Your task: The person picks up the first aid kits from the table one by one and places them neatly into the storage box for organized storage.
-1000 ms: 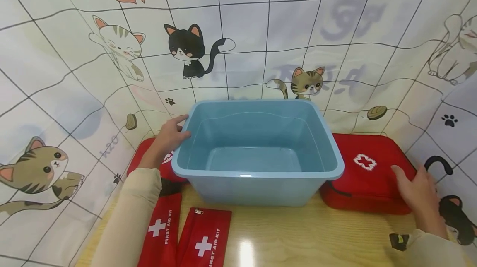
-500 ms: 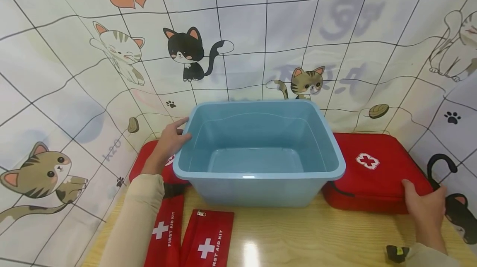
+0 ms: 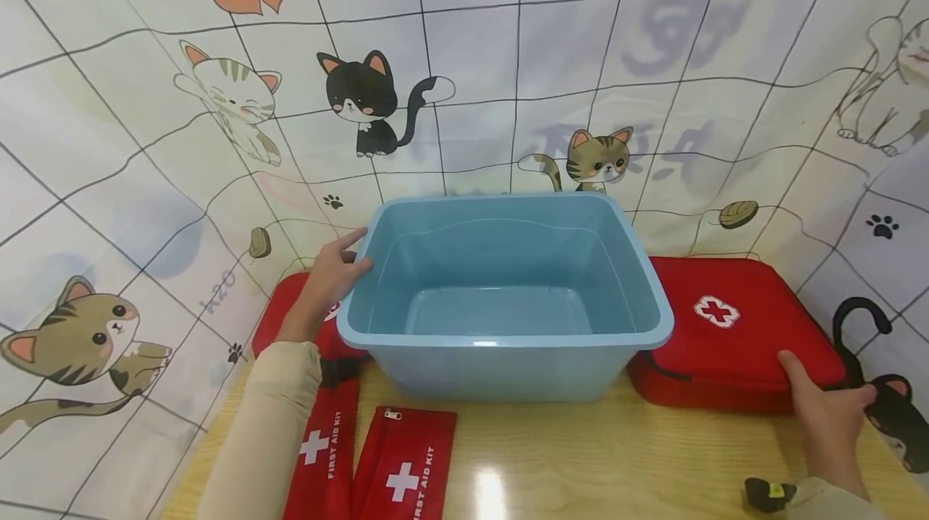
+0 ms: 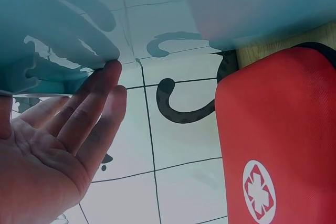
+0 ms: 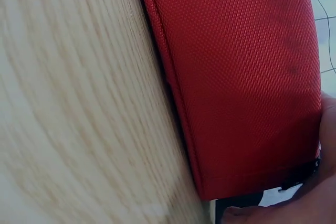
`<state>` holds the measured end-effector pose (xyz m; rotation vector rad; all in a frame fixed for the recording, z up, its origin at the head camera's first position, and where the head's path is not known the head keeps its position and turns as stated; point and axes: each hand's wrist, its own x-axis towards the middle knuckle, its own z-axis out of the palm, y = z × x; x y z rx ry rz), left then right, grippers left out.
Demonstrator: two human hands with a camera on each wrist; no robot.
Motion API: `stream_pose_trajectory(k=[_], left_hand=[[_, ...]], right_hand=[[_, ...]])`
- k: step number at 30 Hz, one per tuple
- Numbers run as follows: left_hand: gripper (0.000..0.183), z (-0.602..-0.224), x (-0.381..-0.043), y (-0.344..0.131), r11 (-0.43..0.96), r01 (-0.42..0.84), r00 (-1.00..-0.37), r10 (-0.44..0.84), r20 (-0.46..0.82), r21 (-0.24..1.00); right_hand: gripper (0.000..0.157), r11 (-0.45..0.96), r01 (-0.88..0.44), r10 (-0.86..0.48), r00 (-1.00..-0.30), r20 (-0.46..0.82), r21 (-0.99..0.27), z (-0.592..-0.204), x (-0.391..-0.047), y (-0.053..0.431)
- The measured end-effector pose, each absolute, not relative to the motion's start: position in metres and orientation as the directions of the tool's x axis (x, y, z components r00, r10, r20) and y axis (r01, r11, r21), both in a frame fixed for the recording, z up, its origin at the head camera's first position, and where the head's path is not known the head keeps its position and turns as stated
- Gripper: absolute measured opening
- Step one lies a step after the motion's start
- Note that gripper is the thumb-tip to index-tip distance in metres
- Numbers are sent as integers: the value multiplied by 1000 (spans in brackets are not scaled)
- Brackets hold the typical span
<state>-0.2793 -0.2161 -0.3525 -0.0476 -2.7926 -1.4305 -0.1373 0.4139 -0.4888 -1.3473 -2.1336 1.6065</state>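
Observation:
A light blue plastic basin (image 3: 504,340) stands upright in the middle of the table. My left hand (image 3: 328,288) holds its left rim, thumb over the top and fingers along the outer wall, as the left wrist view shows. To the right lies a red first aid case (image 3: 747,302) with a white cross emblem. My right hand (image 3: 827,423) grips its front right corner; the thumb lies on the lid while the fingers reach round the end, partly hidden. In the right wrist view the case's red fabric side (image 5: 247,77) rests on or very near the wood.
A second red case (image 4: 283,129) lies left of the basin, partly under my left forearm. Two flat red pouches (image 3: 406,463) marked "FIRST AID KIT" lie at the front left. Cat-printed cloth (image 3: 479,101) walls the back and sides of the wooden table (image 3: 581,463).
My right hand has shifted right and slightly nearer along the red case and now grips its front right corner. The left hand has stayed on the basin's rim.

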Motion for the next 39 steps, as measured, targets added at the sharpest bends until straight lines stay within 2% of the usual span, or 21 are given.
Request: stream_pose_trajectory(k=[6,22,26,33,39], left_hand=[[71,-354,-280,-216,583,33,-999,25,23,812],[70,-358,-279,-217,563,38,-999,31,25,826],[69,-361,-280,-216,550,37,-999,26,27,834],[68,-362,-282,-214,543,56,-998,41,40,838],[69,-361,-282,-216,560,53,-999,18,51,827]], right_hand=[[113,-76,549,665,-594,-453,-832,-494,-136,418],[102,-147,432,729,-561,-393,-890,-497,-138,417],[97,-186,355,756,-544,-364,-916,-496,-137,414],[81,-371,106,772,-516,-370,-923,-491,-141,414],[74,-408,-2,772,-534,-344,-913,-488,-144,408]])
